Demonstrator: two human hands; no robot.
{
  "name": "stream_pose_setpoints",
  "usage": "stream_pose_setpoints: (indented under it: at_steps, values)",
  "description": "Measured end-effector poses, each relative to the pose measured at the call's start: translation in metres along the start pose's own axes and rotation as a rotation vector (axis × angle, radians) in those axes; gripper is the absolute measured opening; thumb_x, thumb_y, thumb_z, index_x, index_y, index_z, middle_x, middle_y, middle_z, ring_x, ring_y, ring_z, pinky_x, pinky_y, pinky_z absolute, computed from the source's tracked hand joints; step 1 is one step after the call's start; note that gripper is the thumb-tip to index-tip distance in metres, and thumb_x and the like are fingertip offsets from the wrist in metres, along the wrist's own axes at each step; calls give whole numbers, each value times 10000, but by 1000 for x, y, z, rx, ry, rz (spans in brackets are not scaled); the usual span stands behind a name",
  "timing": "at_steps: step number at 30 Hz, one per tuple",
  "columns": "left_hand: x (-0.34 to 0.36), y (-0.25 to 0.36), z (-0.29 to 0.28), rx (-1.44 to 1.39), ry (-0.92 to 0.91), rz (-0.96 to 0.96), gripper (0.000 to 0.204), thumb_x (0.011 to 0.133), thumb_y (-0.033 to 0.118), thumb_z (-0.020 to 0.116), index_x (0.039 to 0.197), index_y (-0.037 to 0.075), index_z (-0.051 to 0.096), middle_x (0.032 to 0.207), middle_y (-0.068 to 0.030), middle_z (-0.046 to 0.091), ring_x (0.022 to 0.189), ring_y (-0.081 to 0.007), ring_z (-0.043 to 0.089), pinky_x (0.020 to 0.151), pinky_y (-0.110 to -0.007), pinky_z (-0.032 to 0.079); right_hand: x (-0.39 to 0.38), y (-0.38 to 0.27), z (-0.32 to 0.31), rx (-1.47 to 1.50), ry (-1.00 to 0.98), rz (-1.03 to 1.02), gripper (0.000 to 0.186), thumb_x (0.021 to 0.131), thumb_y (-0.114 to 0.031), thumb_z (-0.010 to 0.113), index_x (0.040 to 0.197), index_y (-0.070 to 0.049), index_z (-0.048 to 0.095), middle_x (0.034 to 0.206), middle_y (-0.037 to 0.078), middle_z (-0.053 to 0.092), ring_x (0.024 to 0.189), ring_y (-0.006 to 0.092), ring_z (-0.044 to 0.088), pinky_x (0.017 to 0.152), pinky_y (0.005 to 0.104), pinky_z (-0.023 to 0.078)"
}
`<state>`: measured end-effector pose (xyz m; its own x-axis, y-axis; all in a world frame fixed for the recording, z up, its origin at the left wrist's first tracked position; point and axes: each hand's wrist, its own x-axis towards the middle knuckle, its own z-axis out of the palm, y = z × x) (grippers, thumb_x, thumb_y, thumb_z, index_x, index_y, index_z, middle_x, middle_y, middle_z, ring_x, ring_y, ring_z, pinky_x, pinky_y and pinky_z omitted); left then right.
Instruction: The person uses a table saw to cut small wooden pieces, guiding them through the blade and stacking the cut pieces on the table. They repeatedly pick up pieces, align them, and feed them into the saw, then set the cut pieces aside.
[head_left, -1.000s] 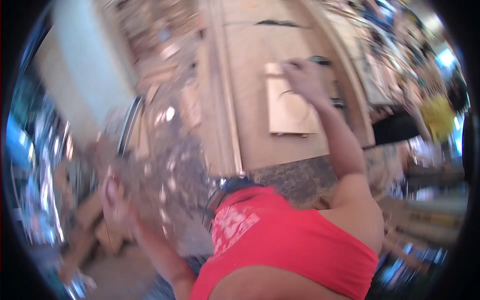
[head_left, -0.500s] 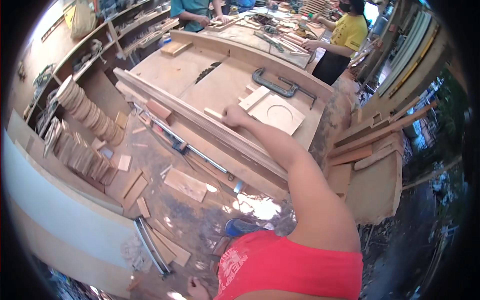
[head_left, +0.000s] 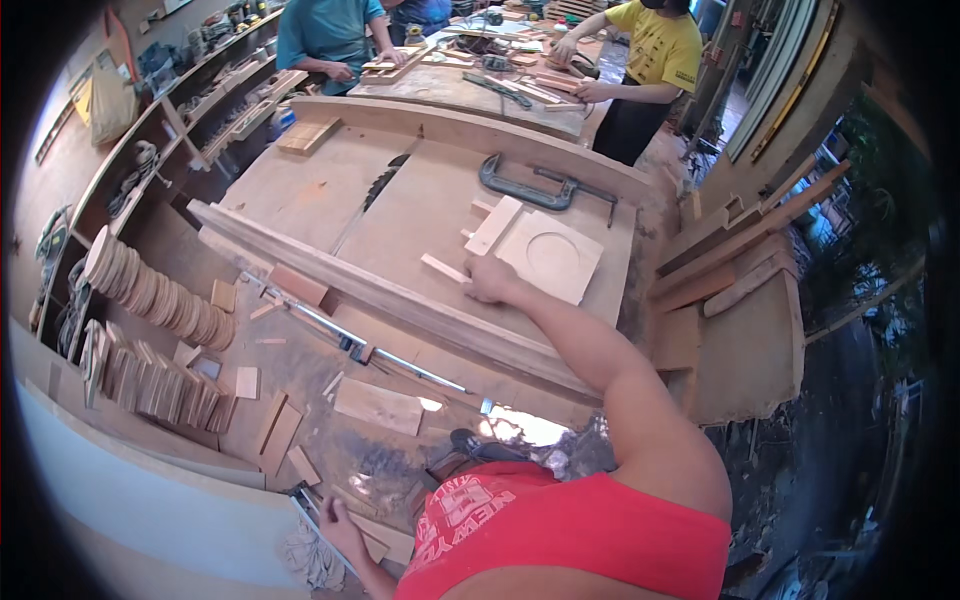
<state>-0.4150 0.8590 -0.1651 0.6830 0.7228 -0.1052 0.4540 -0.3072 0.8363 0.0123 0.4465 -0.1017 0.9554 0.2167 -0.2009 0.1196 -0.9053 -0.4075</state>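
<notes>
My right hand (head_left: 488,279) reaches across the table saw's wooden top (head_left: 330,190), its fingers closed on a small wooden strip (head_left: 446,268). Just beyond that hand lies a pale square board (head_left: 560,245) with a round outline in it and a wooden block (head_left: 495,225) along its left side. A grey C-clamp (head_left: 535,188) rests at the board's far edge. The toothed saw blade (head_left: 383,182) stands up through a slot, left of my right hand and apart from it. Low at my side, my left hand (head_left: 342,528) hangs with loose fingers and appears to hold nothing.
A raised wooden rail (head_left: 380,290) runs along the saw table's near edge. Stacked wooden discs (head_left: 160,290) and upright boards (head_left: 150,380) stand at left. Offcuts such as a flat board (head_left: 378,405) litter the floor. Two people work at the far bench (head_left: 460,95).
My right hand has moved off the near rail onto the table top, carrying the wooden strip. My left hand has risen further into view. The whole view has shifted slightly.
</notes>
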Motion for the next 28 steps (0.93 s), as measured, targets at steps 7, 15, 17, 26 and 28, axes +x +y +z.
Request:
stream_pose_setpoints:
  at_steps: [7, 15, 17, 26, 28]
  values:
    - [41, 84, 66, -48, -298, 108, 351, 1014, 146, 708, 1277, -86, 692, 1106, -164, 763, 979, -202, 720, 912, -339, 572, -5, 2, -3, -15, 1, -5, 344, 866, -328, 781, 1070, -52, 767, 1072, 202, 759, 1026, 378, 731, 890, 496, 593]
    - [91, 110, 71, -118, -355, 143, 328, 1035, 124, 674, 1288, -86, 672, 1202, -161, 736, 1121, -228, 700, 1017, -354, 527, -1, 2, -8, -29, -39, 53, 358, 854, -355, 813, 1064, -67, 776, 1037, 190, 762, 1014, 375, 731, 869, 493, 593]
    - [103, 106, 75, -146, -364, 123, 339, 1033, 136, 684, 1294, -82, 676, 1192, -151, 743, 1088, -201, 694, 981, -335, 539, 0, 2, -7, -33, -44, 48, 358, 855, -359, 811, 1057, -66, 774, 1019, 194, 761, 1001, 377, 732, 863, 496, 592]
    - [228, 137, 101, -308, -450, 251, 202, 1029, 85, 671, 1179, -27, 745, 1106, -112, 766, 1022, -167, 702, 937, -314, 552, 4, -21, -17, -107, -120, 148, 324, 842, -315, 806, 1032, -58, 755, 1035, 210, 762, 1012, 400, 733, 861, 513, 590]
    - [265, 136, 104, -268, -458, 310, 188, 1030, 84, 667, 1171, -10, 748, 1100, -103, 764, 1032, -180, 701, 950, -328, 547, 7, -27, -19, -95, -143, 195, 365, 835, -336, 811, 1077, -67, 764, 1051, 211, 763, 1015, 395, 735, 863, 508, 592]
